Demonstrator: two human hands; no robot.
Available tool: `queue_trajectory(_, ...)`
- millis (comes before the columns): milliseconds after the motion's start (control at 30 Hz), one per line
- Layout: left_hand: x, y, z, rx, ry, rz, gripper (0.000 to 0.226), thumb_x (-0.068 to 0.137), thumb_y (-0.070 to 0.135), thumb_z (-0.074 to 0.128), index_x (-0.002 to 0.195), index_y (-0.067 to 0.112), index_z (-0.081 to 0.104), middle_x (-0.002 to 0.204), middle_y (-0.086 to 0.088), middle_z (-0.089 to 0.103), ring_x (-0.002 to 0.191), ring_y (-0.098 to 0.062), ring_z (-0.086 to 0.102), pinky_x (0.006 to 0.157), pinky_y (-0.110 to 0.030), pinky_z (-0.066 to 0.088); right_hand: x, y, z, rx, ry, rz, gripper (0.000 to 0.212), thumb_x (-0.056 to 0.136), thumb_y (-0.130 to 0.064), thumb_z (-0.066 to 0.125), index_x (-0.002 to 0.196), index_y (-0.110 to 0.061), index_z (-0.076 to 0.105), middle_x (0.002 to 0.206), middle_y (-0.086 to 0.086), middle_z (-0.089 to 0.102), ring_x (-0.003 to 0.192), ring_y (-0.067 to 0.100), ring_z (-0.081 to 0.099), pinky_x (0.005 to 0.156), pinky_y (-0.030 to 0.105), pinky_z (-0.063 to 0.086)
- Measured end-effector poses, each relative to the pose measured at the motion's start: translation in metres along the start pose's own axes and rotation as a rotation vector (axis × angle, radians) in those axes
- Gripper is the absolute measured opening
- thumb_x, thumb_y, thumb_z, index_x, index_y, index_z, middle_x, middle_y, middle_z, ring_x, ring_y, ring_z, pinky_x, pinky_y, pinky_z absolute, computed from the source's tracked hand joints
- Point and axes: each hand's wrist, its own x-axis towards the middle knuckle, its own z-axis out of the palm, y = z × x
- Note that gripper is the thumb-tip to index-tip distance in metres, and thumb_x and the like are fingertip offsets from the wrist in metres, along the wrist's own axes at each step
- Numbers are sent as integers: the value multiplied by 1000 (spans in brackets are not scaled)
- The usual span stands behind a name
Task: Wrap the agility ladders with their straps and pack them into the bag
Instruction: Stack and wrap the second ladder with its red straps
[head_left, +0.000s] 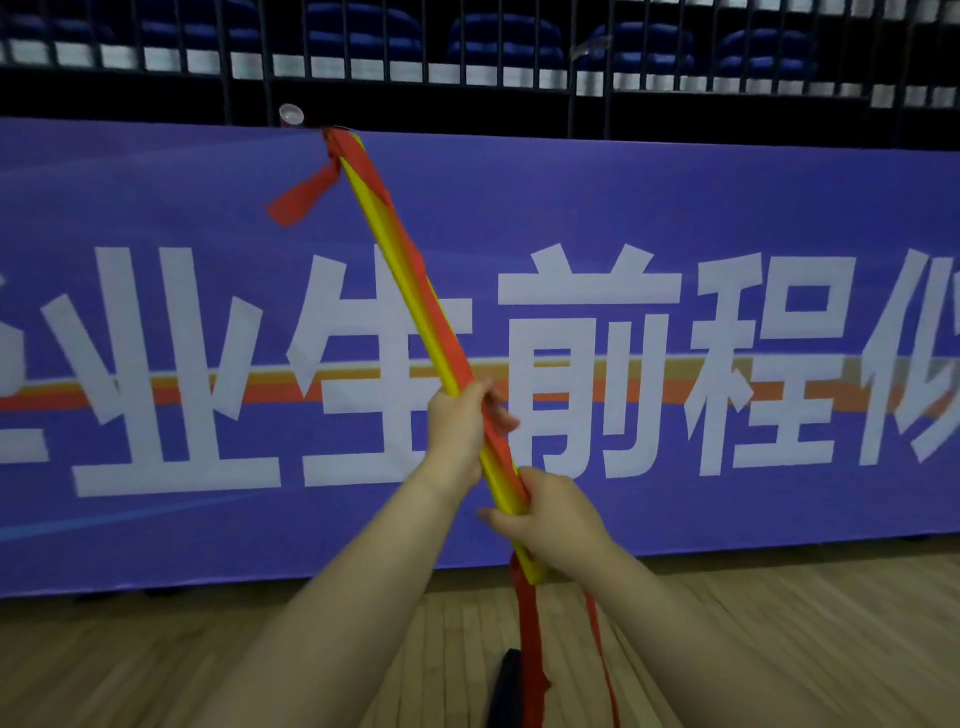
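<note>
A bundle of yellow agility-ladder rungs (400, 260) slants up and to the left in front of me. A red strap (415, 249) winds along it, and a loose red end (301, 195) hangs near the top. My left hand (460, 428) grips the bundle at its middle. My right hand (553, 512) grips it lower down, near the bottom end. More red strap (532, 639) dangles from the lower end toward the floor. A dark object (506, 686), possibly the bag, lies on the floor below my hands, mostly hidden.
A long purple banner (156, 312) with large white characters stands just ahead on the wooden floor (156, 665). Behind it runs a black railing (571, 78) with blue seats. A clear bottle cap (291, 115) shows above the banner's top edge.
</note>
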Motion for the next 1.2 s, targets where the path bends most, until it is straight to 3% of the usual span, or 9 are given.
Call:
queue_trajectory(100, 12, 2, -8, -63, -34, -6, 20, 95, 12, 48, 76, 9, 55, 47, 2, 51, 37, -12, 46, 42, -23, 40, -9, -1, -11, 343, -45, 12, 40, 90, -50, 52, 80, -12, 56, 65, -6, 56, 58, 5, 53, 59, 30, 46)
queue_trajectory(167, 26, 16, -13, -135, -7, 5, 15, 94, 11, 48, 81, 8, 55, 50, 1, 52, 38, -12, 46, 40, -21, 39, -16, 7, -19, 539, -68, 48, 39, 100, -39, 38, 76, -17, 60, 57, -17, 58, 51, -5, 51, 55, 17, 41)
queue_trajectory(333, 36, 31, -18, -261, 24, -20, 11, 95, 12, 49, 86, 8, 55, 56, 1, 53, 40, -11, 46, 40, -21, 40, -17, 22, -34, 428, -172, 44, 37, 99, -37, 43, 65, -26, 54, 42, -17, 43, 39, -2, 38, 53, 17, 28)
queue_trajectory(433, 38, 31, -27, -287, 34, 3, 12, 94, 12, 50, 85, 8, 55, 55, 1, 54, 41, -12, 47, 40, -21, 41, -18, 29, -33, 510, -186, 89, 23, 99, -35, 45, 88, -19, 57, 54, -8, 40, 42, 2, 33, 48, 18, 29)
queue_trajectory(633, 37, 33, -25, -373, 89, 9, 11, 93, 11, 51, 83, 10, 56, 57, 1, 52, 40, -11, 47, 41, -21, 40, -24, 29, -14, 677, -270, 201, 27, 98, -38, 44, 120, -22, 51, 54, -2, 33, 42, 8, 26, 42, 22, 21)
queue_trajectory(767, 37, 35, -28, -384, 56, -58, 14, 94, 12, 50, 81, 11, 55, 53, 3, 52, 37, -10, 46, 39, -19, 38, -24, 29, -13, 679, -261, 109, 39, 97, -37, 46, 106, -2, 63, 54, -5, 27, 45, 9, 23, 43, 23, 20)
queue_trajectory(867, 37, 34, -32, -398, 39, -87, 16, 94, 11, 49, 80, 9, 55, 51, 2, 53, 37, -10, 45, 38, -19, 37, -22, 34, -19, 682, -203, 123, 38, 96, -37, 48, 98, -2, 63, 53, -4, 31, 44, 7, 27, 44, 22, 24)
queue_trajectory(1033, 37, 31, -34, -447, 23, -112, 16, 95, 11, 48, 80, 9, 54, 51, 2, 52, 37, -10, 45, 38, -17, 37, -23, 37, -20, 943, -440, 239, 50, 90, -47, 48, 120, -7, 56, 48, -6, 29, 39, 7, 22, 40, 20, 19)
queue_trajectory(1200, 34, 27, -35, -467, -22, -148, 19, 95, 13, 46, 79, 8, 56, 53, 2, 53, 38, -10, 45, 39, -17, 38, -26, 41, -17, 1168, -670, 313, 41, 88, -45, 50, 110, -12, 61, 45, -7, 28, 34, 4, 23, 37, 18, 18)
